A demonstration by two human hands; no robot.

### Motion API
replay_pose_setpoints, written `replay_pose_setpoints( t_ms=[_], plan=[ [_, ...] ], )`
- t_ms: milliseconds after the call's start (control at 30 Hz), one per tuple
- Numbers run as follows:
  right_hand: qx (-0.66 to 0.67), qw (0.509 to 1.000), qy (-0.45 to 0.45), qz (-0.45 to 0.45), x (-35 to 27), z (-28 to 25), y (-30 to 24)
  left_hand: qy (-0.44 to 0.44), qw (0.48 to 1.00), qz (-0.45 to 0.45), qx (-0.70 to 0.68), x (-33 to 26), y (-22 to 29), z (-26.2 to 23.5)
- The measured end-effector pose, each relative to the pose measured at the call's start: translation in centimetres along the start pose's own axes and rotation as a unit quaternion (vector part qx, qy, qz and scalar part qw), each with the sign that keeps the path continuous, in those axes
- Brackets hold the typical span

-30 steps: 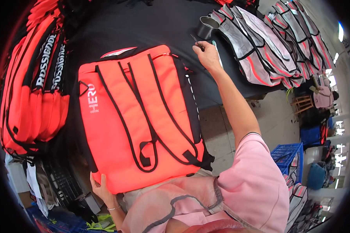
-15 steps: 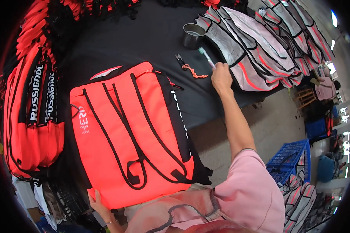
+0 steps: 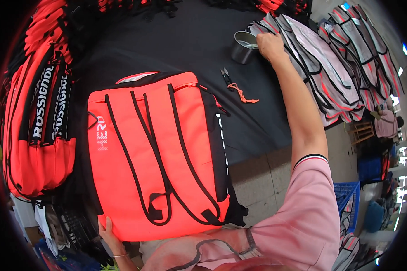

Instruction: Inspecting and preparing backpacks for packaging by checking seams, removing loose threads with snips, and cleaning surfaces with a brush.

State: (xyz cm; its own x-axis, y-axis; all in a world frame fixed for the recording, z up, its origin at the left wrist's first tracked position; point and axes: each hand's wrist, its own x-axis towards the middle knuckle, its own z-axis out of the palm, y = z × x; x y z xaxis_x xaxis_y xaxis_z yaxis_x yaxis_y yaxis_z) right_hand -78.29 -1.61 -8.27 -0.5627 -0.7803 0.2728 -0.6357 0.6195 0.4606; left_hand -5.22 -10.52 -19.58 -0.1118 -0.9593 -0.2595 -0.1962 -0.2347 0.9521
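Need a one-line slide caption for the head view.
Right hand reaches into a metal cup while the left hand holds an orange backpack on a black table.

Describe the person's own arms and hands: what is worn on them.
Both hands are bare, no gloves. The right hand leads back along a bare forearm to a short pink sleeve with a dark and white striped cuff. The left hand wears a thin bracelet at the wrist.

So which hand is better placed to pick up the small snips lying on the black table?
Probably the right hand: it is at the metal cup, just beyond the snips. The left hand grips the orange backpack's near edge, far from them.
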Motion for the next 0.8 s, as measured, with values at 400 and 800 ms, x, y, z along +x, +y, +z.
replay_pose_setpoints(
  t_ms=[400, 800],
  plan=[
    [0.061, 0.997, -0.034, 0.022, -1.9, -2.6, -0.4, -0.002, 0.973, -0.071, -0.219, -6.9, -2.4, 1.3],
    [0.153, 0.985, 0.015, 0.073, -5.9, -2.8, 0.9, -0.093, 0.986, -0.087, -0.11, 4.5, 6.6, -7.2]
  ],
)
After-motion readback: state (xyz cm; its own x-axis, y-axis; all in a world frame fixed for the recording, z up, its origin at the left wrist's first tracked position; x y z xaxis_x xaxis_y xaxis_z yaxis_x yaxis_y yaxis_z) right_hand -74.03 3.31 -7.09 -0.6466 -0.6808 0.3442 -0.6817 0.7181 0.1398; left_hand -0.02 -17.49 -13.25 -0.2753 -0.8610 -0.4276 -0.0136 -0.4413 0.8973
